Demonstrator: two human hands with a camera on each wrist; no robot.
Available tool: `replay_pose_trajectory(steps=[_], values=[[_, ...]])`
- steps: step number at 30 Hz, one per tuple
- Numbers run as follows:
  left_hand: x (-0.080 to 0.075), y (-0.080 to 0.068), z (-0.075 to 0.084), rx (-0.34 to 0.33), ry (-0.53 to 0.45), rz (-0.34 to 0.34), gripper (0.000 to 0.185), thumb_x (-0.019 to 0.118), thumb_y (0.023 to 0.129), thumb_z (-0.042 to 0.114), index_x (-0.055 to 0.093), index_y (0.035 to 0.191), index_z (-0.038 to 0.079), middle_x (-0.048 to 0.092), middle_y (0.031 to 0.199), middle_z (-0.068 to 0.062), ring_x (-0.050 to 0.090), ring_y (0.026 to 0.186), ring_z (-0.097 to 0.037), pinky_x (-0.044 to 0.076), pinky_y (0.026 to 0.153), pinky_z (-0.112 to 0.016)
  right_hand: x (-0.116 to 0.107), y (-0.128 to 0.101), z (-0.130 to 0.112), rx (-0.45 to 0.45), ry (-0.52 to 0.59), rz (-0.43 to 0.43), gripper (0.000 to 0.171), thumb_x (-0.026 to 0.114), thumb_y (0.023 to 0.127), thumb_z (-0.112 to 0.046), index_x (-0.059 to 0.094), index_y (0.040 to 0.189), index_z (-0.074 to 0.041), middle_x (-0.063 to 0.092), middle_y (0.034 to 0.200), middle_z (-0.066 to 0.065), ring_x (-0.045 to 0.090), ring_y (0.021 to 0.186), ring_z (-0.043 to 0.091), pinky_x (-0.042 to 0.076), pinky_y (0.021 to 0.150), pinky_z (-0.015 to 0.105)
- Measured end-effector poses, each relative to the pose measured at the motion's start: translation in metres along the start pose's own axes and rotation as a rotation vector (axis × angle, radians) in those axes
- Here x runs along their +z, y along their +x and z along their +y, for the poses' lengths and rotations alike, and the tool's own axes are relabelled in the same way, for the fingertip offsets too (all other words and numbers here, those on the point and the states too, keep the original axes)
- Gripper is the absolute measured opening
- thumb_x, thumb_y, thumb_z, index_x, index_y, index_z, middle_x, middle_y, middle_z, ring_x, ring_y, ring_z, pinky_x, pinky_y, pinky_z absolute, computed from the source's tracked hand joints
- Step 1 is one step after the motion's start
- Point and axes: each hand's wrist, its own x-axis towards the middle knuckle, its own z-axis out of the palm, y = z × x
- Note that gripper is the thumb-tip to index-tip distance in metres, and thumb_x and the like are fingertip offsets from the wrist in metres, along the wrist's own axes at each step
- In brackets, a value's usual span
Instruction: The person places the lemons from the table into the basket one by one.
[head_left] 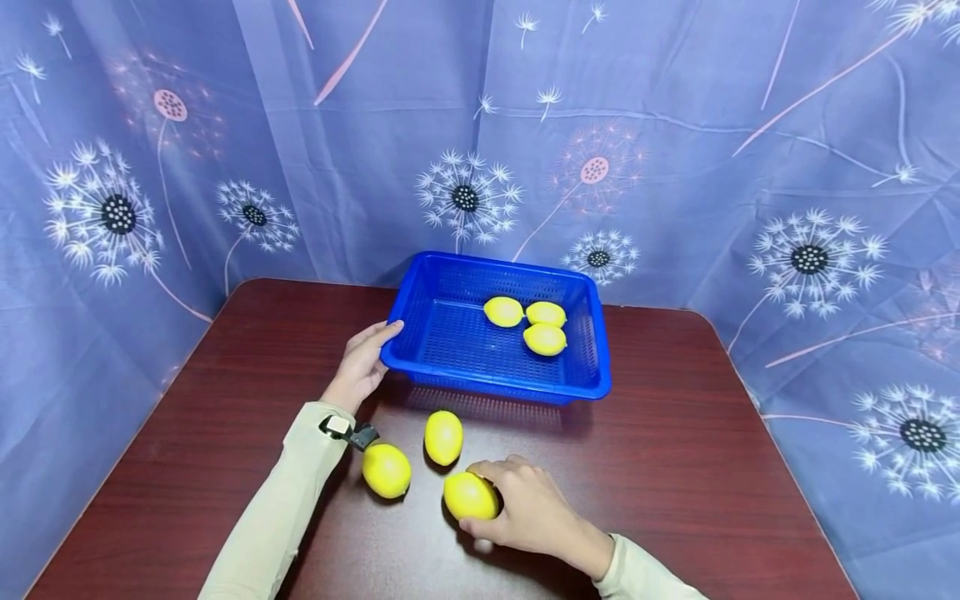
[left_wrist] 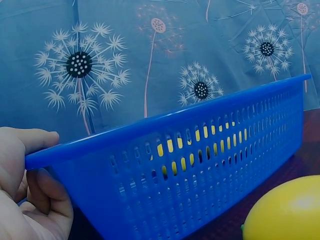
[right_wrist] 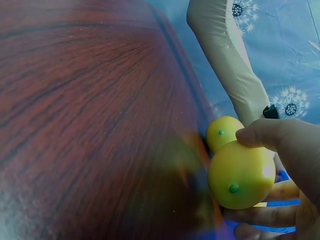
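A blue perforated basket [head_left: 442, 342] stands at the back middle of the dark wooden table [head_left: 675, 467], with three yellow lemons [head_left: 545, 338] in its right half. My left hand [head_left: 362, 363] grips the basket's near left corner rim [left_wrist: 47, 152], thumb on top. Three more lemons lie on the table in front of the basket. My right hand [head_left: 525, 508] holds the nearest one [head_left: 470, 496] [right_wrist: 241, 175], fingers curled round it on the tabletop. The other two lemons [head_left: 443, 437] [head_left: 386, 470] lie free just to its left.
A blue cloth with dandelion prints [head_left: 675, 150] hangs behind and at both sides of the table. Bare tabletop spreads right of the basket and along the front edge. A small clip [head_left: 352, 431] sits on my left sleeve.
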Motion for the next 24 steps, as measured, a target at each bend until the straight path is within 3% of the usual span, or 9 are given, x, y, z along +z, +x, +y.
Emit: replay_pose_trajectory(steps=[4, 12, 24], values=[[0.001, 0.0, 0.0, -0.009, -0.006, 0.001, 0.003, 0.072, 0.098, 0.016, 0.071, 0.095, 0.017, 0.075, 0.091, 0.003, 0.072, 0.082, -0.01, 0.061, 0.076, -0.024, -0.005, -0.002, 0.002, -0.005, -0.005, 0.009, 0.05, 0.084, 0.075, -0.051, 0.073, 0.114, -0.021, 0.074, 0.103, -0.011, 0.062, 0.085, 0.008, 0.05, 0.064, 0.023], [-0.001, -0.001, 0.0, 0.005, -0.032, -0.022, 0.005, 0.071, 0.098, 0.015, 0.072, 0.095, 0.018, 0.075, 0.093, 0.003, 0.073, 0.083, -0.01, 0.061, 0.08, -0.025, -0.032, 0.003, 0.002, -0.098, -0.026, 0.048, 0.053, 0.086, 0.073, -0.048, 0.073, 0.115, -0.019, 0.074, 0.098, -0.009, 0.064, 0.081, 0.007, 0.05, 0.062, 0.022], [-0.001, -0.001, -0.001, 0.002, -0.028, -0.015, 0.005, 0.071, 0.098, 0.014, 0.072, 0.096, 0.018, 0.075, 0.092, 0.005, 0.072, 0.084, -0.008, 0.061, 0.08, -0.024, -0.102, 0.031, 0.019, -0.203, -0.009, -0.073, 0.056, 0.083, 0.077, -0.054, 0.071, 0.125, -0.028, 0.073, 0.109, -0.015, 0.061, 0.09, 0.008, 0.05, 0.073, 0.025]])
